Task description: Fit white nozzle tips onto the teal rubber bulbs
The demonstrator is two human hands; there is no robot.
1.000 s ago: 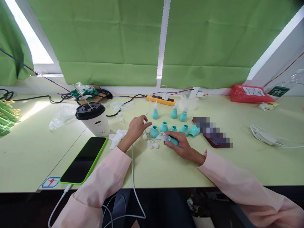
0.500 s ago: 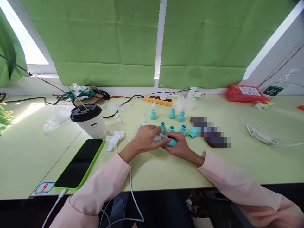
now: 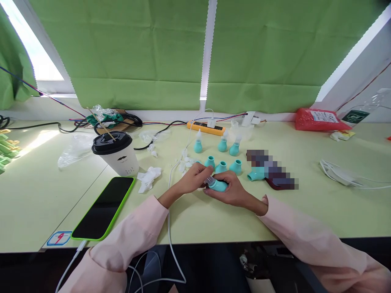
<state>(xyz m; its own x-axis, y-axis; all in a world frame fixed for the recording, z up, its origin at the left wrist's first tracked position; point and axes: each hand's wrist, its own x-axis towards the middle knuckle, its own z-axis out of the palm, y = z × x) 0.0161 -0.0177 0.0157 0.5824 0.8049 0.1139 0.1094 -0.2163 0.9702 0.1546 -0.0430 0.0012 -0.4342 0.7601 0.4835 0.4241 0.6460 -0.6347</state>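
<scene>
Teal bulb (image 3: 219, 186), gripped in the right hand (image 3: 236, 191), runs sideways, leftward nozzle (image 3: 210, 180) apparently pinched by the left hand (image 3: 192, 180).

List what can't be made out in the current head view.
Head view, all:
Clear nozzle: left end hidden by the left hand.
Held teal bulb: partly hidden by the right hand.
Lying teal bulb: right end lost in pixelation.
Dark red object: top masked by pixelation.
Green items: cut off by left edge.
White pieces: too small to identify.
</scene>
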